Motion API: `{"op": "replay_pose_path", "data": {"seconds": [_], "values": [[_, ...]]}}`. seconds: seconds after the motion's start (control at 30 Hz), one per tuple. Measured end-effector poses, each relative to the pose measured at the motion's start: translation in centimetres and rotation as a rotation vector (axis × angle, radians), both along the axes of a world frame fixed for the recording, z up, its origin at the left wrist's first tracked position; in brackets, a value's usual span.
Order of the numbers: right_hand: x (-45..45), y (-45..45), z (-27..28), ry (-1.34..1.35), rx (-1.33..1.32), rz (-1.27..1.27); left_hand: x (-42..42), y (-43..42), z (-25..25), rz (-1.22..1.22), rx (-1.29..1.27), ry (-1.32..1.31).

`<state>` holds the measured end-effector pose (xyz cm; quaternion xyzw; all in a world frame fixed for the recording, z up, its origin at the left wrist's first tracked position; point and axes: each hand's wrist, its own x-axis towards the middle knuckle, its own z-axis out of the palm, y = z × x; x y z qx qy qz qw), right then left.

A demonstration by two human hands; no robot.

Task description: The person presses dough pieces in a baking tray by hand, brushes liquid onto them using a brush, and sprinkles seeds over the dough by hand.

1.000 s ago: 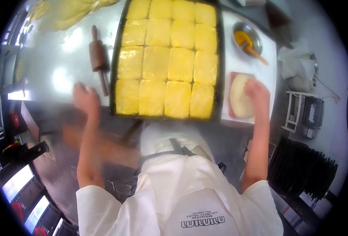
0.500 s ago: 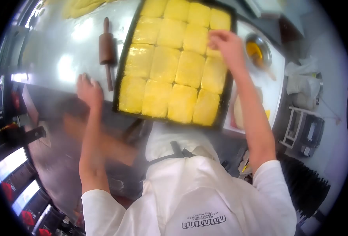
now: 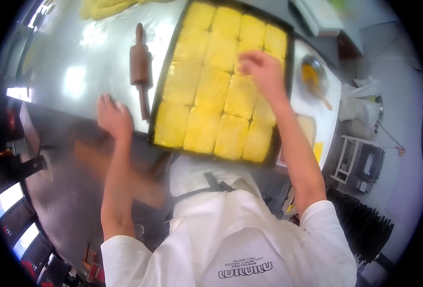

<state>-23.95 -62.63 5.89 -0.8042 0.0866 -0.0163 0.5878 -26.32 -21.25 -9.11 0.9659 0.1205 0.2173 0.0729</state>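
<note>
A large dark baking tray (image 3: 157, 106) holds several flat, glossy yellow dough pieces (image 3: 203, 130) set close together in rows. Above the upper right pieces is my right hand (image 3: 265, 75), its fingers curled together; whatever they may hold is hidden. My left hand (image 3: 115, 115) rests at the front edge of the metal table (image 3: 73, 52), fingers extended and nothing visible in them. Between that hand and the tray lies a brown wooden rolling pin (image 3: 139, 64).
Right of the tray, a metal bowl (image 3: 313, 71) with orange-yellow contents and a handled tool stands on a white surface (image 3: 329, 115). Yellow dough (image 3: 107, 9) lies at the far left of the table. A white rack (image 3: 346, 158) stands at the right.
My right hand has shifted left and slightly down over the dough pieces, fingers still curled. My left hand stays at the table edge. The view has turned slightly.
</note>
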Motion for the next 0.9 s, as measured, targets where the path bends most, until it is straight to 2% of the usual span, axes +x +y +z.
{"op": "replay_pose_path", "data": {"seconds": [0.13, 0.2, 0.23, 0.3, 0.33, 0.37, 0.4, 0.43, 0.53, 0.57, 0.7, 0.8, 0.83, 0.9], "values": [[2.1, -2.1, 8.2, -0.389, -0.066, -0.131, -0.4, 0.1, 0.7, 0.027, -0.033, 0.055], [2.3, -2.3, 14.4, -0.633, 0.028, -0.165, 0.0, -0.1, 1.1, 0.034, -0.046, 0.078], [2.6, -2.2, 14.7, -0.661, -0.001, -0.194, 0.0, 0.0, 1.0, 0.031, -0.042, 0.079], [3.3, -1.9, 14.1, -0.708, -0.052, -0.247, 0.0, 0.1, 0.8, 0.024, -0.04, 0.044], [3.8, -0.8, 11.6, -0.679, -0.145, -0.328, -0.1, 0.1, 0.7, 0.017, -0.037, 0.033], [4.6, -1.3, 8.4, -0.615, -0.304, -0.199, -0.3, 0.1, 0.8, 0.019, -0.039, 0.039], [5.9, -2.3, 4.1, -0.355, -0.184, -0.119, -0.3, -0.1, 1.0, 0.02, -0.044, 0.046], [5.8, -1.4, 2.7, -0.206, 0.034, -0.179, -0.2, -0.3, 1.1, 0.022, -0.051, 0.05], [6.6, -1.1, 3.2, -0.34, 0.006, -0.272, -0.1, 0.1, 0.7, 0.014, -0.08, 0.022], [6.6, -1.6, 3.8, -0.36, -0.052, -0.224, -0.7, 0.3, 0.7, 0.016, -0.071, 0.037], [7.4, -2.4, 7.9, -0.491, 0.014, -0.14, 0.1, -0.3, 1.1, 0.016, -0.069, 0.058], [7.1, -1.4, 10.2, -0.692, -0.069, -0.237, 0.1, -0.1, 1.2, 0.01, -0.075, 0.061], [7.2, -0.7, 9.2, -0.682, -0.117, -0.332, 0.1, -0.2, 1.3, 0.006, -0.078, 0.056], [8.7, -1.5, 2.5, -0.571, -0.291, -0.168, -0.1, -0.4, 1.6, -0.002, -0.076, 0.06]]}}
